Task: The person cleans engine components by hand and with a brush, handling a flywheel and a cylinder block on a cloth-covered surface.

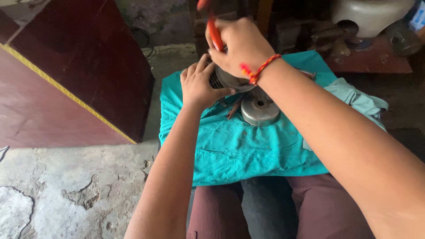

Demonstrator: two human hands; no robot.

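Head view shows the round metal motor housing (230, 82) resting on a teal cloth (248, 150). The left hand (199, 86) cups its rim, fingers curled against it; the right hand (239, 46) is clenched on a red-handled tool (214, 31). It looks heavy, rigid and smooth — best gripped by the rim, not the domed face.

Grey metal motor housing (230, 82) with slotted vents, propped on teal cloth, gripped at its edge, red-handled tool (215, 33) held upright against its top.

A teal cloth (248, 150) bears a round metal cover (260, 110).
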